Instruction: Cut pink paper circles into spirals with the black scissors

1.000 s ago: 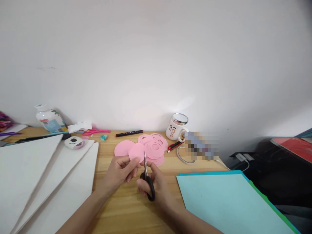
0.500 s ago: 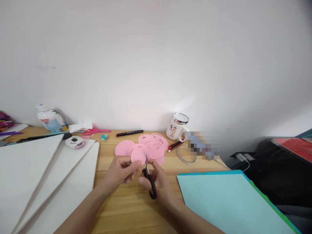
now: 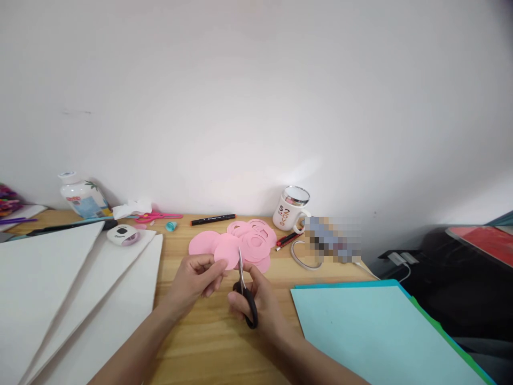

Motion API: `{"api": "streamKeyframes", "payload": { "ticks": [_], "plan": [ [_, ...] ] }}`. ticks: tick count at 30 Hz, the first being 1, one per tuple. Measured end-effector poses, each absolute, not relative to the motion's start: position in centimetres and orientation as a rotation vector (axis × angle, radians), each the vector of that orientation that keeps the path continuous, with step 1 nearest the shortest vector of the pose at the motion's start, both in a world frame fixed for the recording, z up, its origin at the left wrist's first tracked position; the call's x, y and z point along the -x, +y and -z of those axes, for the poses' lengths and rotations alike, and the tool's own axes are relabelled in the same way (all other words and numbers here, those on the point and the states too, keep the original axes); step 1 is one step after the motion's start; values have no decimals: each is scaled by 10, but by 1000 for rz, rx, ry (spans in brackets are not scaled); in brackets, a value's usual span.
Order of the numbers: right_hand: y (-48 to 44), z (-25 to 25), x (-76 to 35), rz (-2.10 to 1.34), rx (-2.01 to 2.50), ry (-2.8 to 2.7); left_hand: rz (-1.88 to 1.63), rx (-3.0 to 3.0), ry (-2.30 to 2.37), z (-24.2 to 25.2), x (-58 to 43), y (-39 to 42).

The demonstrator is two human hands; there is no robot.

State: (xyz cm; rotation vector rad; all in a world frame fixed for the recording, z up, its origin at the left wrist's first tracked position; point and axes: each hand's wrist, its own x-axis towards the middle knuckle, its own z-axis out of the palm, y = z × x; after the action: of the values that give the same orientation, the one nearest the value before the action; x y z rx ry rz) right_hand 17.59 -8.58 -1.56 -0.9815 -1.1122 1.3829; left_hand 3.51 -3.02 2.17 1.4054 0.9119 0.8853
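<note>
My left hand (image 3: 199, 278) pinches a round pink paper piece (image 3: 226, 251) between thumb and fingers, above the wooden desk (image 3: 200, 342). Black-handled scissors (image 3: 249, 306) are gripped in my right hand (image 3: 260, 302), their blades pointing away from me along the right edge of the paper circle. Behind both hands lies a pile of pink paper cutouts (image 3: 256, 243), some with holes cut through them. Another pink circle (image 3: 203, 241) shows just left of the held one, partly overlapped by it.
White boards (image 3: 120, 321) cover the left, with a small white device (image 3: 122, 234) on them. Pink scissors (image 3: 158, 215), a black marker (image 3: 213, 219) and a white mug (image 3: 292, 208) line the wall. Light blue sheets (image 3: 372, 326) lie at the right.
My left hand and the held paper circle have shifted slightly left, away from the scissor blades. The scissors stay nearly in place.
</note>
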Motion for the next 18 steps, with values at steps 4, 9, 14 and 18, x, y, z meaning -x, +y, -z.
{"api": "streamKeyframes", "payload": {
  "ticks": [4, 9, 14, 18],
  "plan": [
    [-87, 16, -174, -1387, 984, -1093, -964, -1389, 922, -22, -35, -29],
    [-87, 12, -173, -1371, 1006, -1074, -938, -1481, 966, -26, -38, -33],
    [-87, 15, -172, -1387, 1007, -1103, -838, -1509, 951, -30, -42, -37],
    [-87, 15, -172, -1408, 954, -1091, -792, -1451, 940, -26, -40, -35]
  ]
}}
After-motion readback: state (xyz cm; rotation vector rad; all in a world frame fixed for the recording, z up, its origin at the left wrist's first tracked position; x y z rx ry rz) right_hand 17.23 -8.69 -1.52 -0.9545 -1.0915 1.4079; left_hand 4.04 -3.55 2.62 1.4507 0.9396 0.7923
